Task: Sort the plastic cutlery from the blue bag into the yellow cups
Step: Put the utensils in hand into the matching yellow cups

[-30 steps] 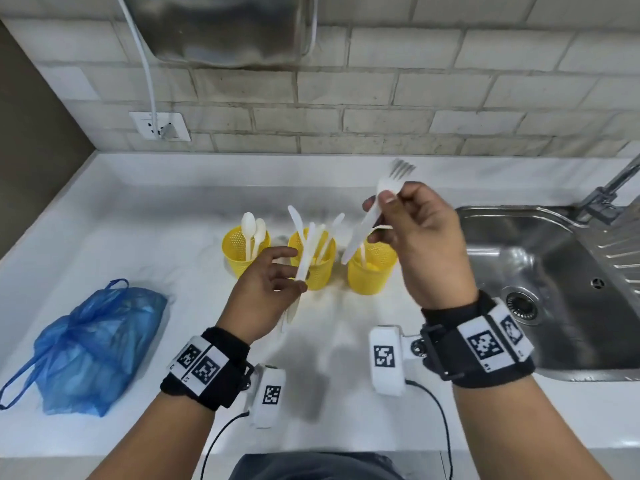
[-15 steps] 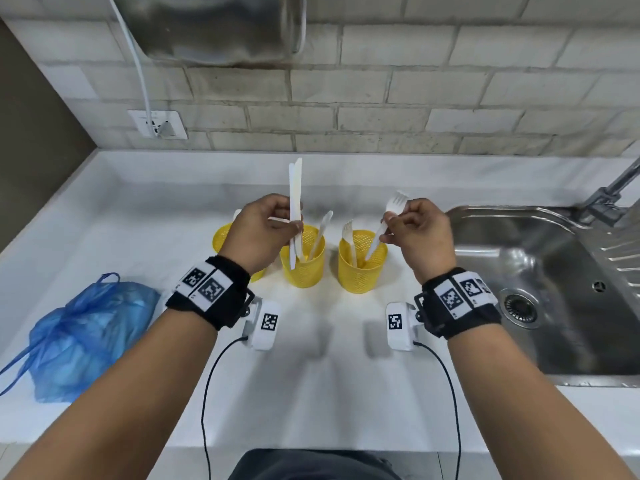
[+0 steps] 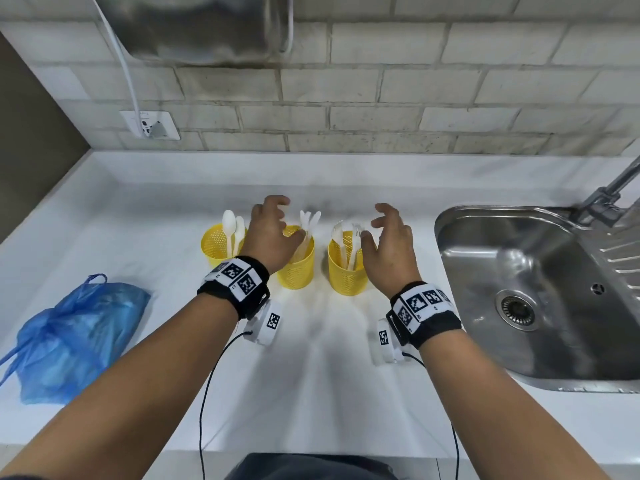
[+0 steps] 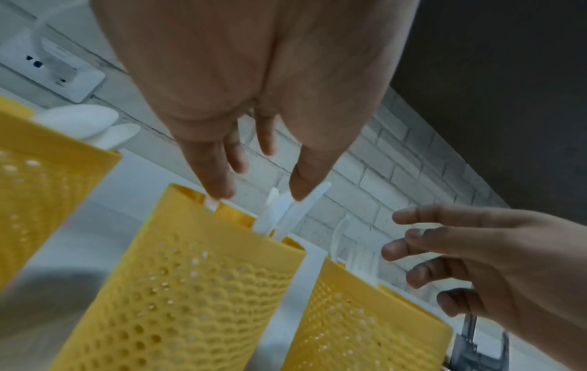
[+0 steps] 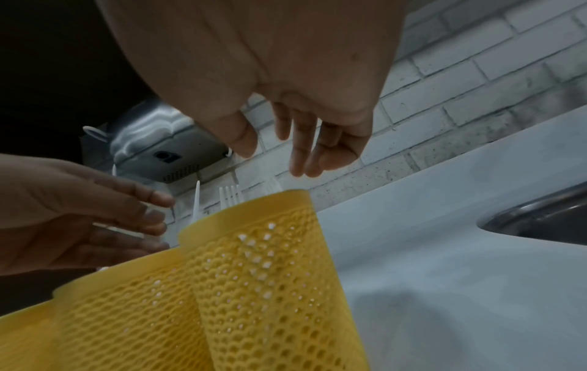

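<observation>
Three yellow mesh cups stand in a row on the white counter. The left cup holds white spoons. White knives lean in the middle cup, and white forks stand in the right cup. My left hand hovers over the middle cup with fingers spread, holding nothing. In the left wrist view its fingertips are just above the knives. My right hand is spread over the right cup, empty, its fingers above the forks. The blue bag lies at the left.
A steel sink with a tap sits to the right of the cups. A brick wall with a socket and a metal appliance rises behind the counter. Bare white counter lies between the cups and the front edge.
My left hand let go of the knives, which now stand in the middle cup. My right hand let go of the fork, now in the right cup. Both hands opened.
</observation>
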`<state>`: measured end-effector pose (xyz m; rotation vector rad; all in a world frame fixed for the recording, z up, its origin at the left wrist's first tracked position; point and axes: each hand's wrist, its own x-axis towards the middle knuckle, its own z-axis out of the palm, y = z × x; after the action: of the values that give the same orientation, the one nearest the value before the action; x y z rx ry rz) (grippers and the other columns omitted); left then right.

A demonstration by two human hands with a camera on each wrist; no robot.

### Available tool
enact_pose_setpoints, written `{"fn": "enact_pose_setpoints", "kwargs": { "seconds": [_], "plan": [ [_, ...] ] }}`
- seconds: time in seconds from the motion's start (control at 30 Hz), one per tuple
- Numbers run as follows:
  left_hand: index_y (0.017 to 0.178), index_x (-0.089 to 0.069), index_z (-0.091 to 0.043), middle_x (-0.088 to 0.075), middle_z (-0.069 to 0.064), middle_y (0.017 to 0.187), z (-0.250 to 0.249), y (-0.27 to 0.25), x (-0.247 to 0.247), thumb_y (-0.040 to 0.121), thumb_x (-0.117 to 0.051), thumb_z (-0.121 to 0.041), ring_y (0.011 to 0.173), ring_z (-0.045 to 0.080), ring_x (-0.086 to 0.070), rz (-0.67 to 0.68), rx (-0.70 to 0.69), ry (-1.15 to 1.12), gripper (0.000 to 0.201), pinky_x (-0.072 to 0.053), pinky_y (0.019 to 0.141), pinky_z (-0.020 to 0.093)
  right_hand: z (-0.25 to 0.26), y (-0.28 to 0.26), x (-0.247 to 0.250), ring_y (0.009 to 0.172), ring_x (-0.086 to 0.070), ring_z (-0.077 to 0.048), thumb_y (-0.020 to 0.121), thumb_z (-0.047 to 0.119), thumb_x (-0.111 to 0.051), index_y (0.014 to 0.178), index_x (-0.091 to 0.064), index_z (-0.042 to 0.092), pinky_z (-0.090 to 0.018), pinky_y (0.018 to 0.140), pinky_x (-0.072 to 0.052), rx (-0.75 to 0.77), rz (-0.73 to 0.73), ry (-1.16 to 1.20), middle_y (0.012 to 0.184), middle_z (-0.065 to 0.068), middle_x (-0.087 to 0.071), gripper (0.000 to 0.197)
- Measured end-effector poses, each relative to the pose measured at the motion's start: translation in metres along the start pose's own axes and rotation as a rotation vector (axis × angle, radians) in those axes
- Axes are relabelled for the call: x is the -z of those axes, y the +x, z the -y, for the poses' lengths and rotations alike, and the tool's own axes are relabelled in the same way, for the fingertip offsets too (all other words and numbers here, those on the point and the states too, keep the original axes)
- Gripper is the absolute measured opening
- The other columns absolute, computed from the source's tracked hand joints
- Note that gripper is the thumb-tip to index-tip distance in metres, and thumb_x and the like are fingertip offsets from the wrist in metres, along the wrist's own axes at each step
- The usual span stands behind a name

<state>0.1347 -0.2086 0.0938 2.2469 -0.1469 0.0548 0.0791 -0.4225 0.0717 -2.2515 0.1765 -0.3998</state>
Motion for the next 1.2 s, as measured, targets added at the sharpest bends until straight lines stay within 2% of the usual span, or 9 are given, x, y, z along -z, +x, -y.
{"fn": "enact_pose_setpoints", "kwargs": {
  "seconds": [0.1, 0.2, 0.33, 0.43, 0.5, 0.6, 0.77, 1.13, 1.2],
  "plan": [
    [0.135, -0.05, -0.019, -0.044, 0.005, 0.125, 0.0, -0.009, 0.003, 0.085, -0.078, -0.015, 0.095, 0.014, -0.058, -0.153, -0.034, -0.061, 0.058, -0.045, 0.086, 0.019, 0.0, -0.01, 0.005, 0.107, -0.042, -0.018, 0.095, 0.014, -0.058, 0.145, -0.041, 0.014, -0.033, 0.098, -0.036, 0.048, -0.106, 0.025, 0.121, -0.005, -0.049, 0.053],
    [0.122, -0.059, -0.019, -0.05, 0.003, 0.117, 0.007, -0.023, 0.008, 0.085, -0.077, -0.015, 0.089, 0.013, -0.059, -0.16, -0.09, -0.018, 0.042, -0.045, 0.081, 0.015, -0.004, -0.027, 0.009, 0.108, -0.046, -0.026, 0.087, 0.013, -0.059, 0.13, -0.054, 0.016, -0.042, 0.098, -0.043, 0.114, -0.09, -0.042, 0.118, -0.003, -0.041, 0.044],
    [0.109, -0.067, -0.022, -0.058, -0.001, 0.109, 0.024, -0.043, 0.007, 0.081, -0.078, -0.021, 0.096, 0.019, -0.056, 0.005, -0.195, 0.17, 0.03, -0.045, 0.09, 0.031, -0.012, -0.048, 0.003, 0.11, -0.043, -0.029, 0.08, 0.016, -0.065, 0.116, -0.065, 0.021, -0.04, 0.094, -0.046, 0.136, 0.089, -0.189, 0.116, -0.003, -0.037, 0.036],
    [0.109, -0.071, -0.022, -0.066, -0.001, 0.107, 0.032, -0.049, 0.004, 0.079, -0.075, -0.027, 0.098, 0.027, -0.055, 0.048, -0.258, 0.323, 0.031, -0.047, 0.092, 0.041, -0.018, -0.053, -0.005, 0.107, -0.047, -0.03, 0.084, 0.012, -0.07, 0.113, -0.069, 0.019, -0.041, 0.091, -0.049, 0.156, 0.116, -0.239, 0.117, -0.006, -0.041, 0.03],
    [0.106, -0.073, -0.021, -0.07, -0.002, 0.103, 0.034, -0.051, 0.002, 0.08, -0.077, -0.02, 0.096, 0.029, -0.057, 0.037, -0.292, 0.361, 0.026, -0.049, 0.089, 0.044, -0.02, -0.051, -0.01, 0.103, -0.052, -0.031, 0.087, 0.007, -0.069, 0.109, -0.072, 0.015, -0.044, 0.089, -0.052, 0.172, 0.103, -0.246, 0.115, -0.008, -0.044, 0.024],
    [0.101, -0.077, -0.02, -0.073, -0.001, 0.095, 0.036, -0.051, 0.001, 0.082, -0.076, -0.009, 0.092, 0.031, -0.058, -0.004, -0.33, 0.366, 0.022, -0.049, 0.084, 0.041, -0.021, -0.047, -0.014, 0.1, -0.056, -0.033, 0.089, 0.003, -0.068, 0.104, -0.073, 0.013, -0.044, 0.086, -0.054, 0.175, 0.07, -0.234, 0.112, -0.009, -0.047, 0.018],
    [0.101, -0.079, -0.021, -0.073, -0.001, 0.091, 0.039, -0.051, -0.002, 0.086, -0.075, -0.006, 0.091, 0.029, -0.058, -0.027, -0.325, 0.328, 0.021, -0.039, 0.083, 0.03, -0.019, -0.041, -0.018, 0.097, -0.057, -0.034, 0.089, 0.001, -0.069, 0.099, -0.073, 0.011, -0.042, 0.082, -0.053, 0.182, 0.047, -0.215, 0.109, -0.011, -0.049, 0.014],
    [0.104, -0.079, -0.021, -0.074, 0.001, 0.096, 0.033, -0.046, -0.003, 0.089, -0.073, -0.008, 0.095, 0.027, -0.058, 0.002, -0.257, 0.291, 0.021, -0.038, 0.084, 0.026, -0.017, -0.032, -0.023, 0.094, -0.055, -0.034, 0.09, 0.001, -0.067, 0.098, -0.072, 0.012, -0.041, 0.078, -0.053, 0.179, 0.041, -0.221, 0.108, -0.011, -0.048, 0.014],
    [0.105, -0.079, -0.02, -0.074, 0.002, 0.098, 0.032, -0.046, -0.003, 0.088, -0.072, -0.005, 0.096, 0.028, -0.06, 0.014, -0.251, 0.297, 0.023, -0.042, 0.086, 0.028, -0.017, -0.032, -0.023, 0.094, -0.055, -0.034, 0.089, 0.001, -0.067, 0.101, -0.072, 0.013, -0.042, 0.078, -0.054, 0.179, 0.045, -0.228, 0.108, -0.011, -0.048, 0.017]
  ]
}}
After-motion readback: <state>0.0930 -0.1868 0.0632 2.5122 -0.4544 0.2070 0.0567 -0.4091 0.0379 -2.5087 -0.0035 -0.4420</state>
